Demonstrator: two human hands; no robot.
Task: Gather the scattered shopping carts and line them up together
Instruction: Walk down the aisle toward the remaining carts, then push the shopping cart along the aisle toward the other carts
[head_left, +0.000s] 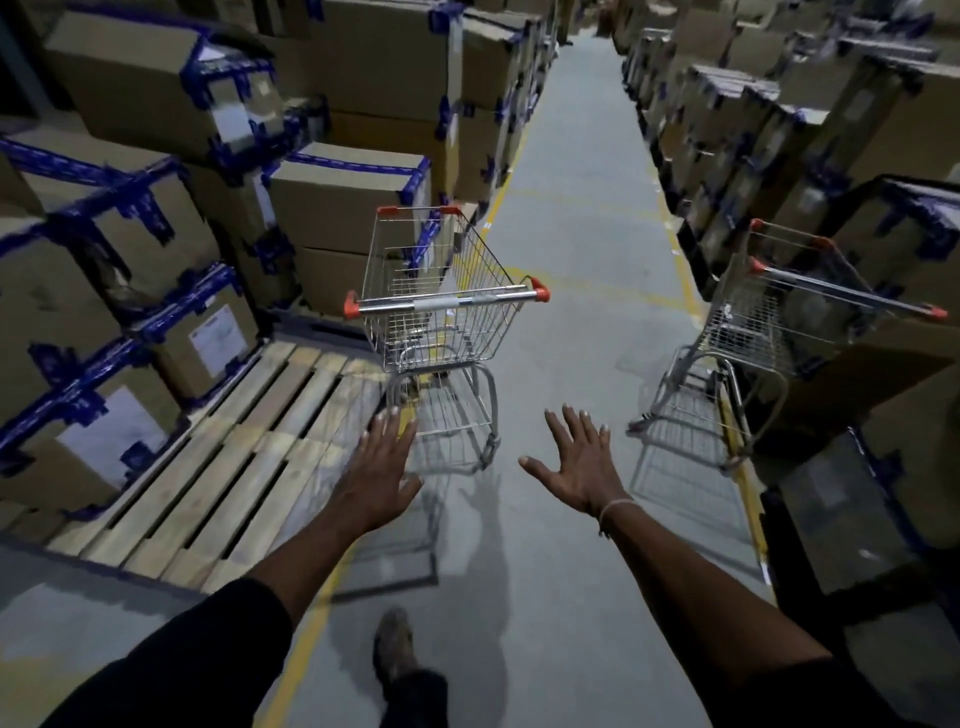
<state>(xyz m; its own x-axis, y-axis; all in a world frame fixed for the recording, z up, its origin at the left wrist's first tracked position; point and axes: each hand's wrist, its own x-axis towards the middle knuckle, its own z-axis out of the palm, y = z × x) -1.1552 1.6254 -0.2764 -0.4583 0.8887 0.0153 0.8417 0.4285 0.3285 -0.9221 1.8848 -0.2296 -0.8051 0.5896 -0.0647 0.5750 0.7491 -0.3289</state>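
Note:
A small wire shopping cart (441, 306) with orange handle caps stands in the aisle just ahead, its handle bar facing me. A second cart (769, 322) of the same kind stands at the right, against the boxes, with its handle pointing right. My left hand (382, 457) and my right hand (576, 462) are stretched forward with fingers spread, below the near cart's handle and apart from it. Neither hand holds anything.
Stacks of cardboard boxes (337, 202) with blue tape line both sides of the grey aisle. A bare wooden pallet (218, 457) lies on the floor at the left. Yellow floor lines (685, 280) mark the aisle edges. My foot (395, 644) is on the floor below.

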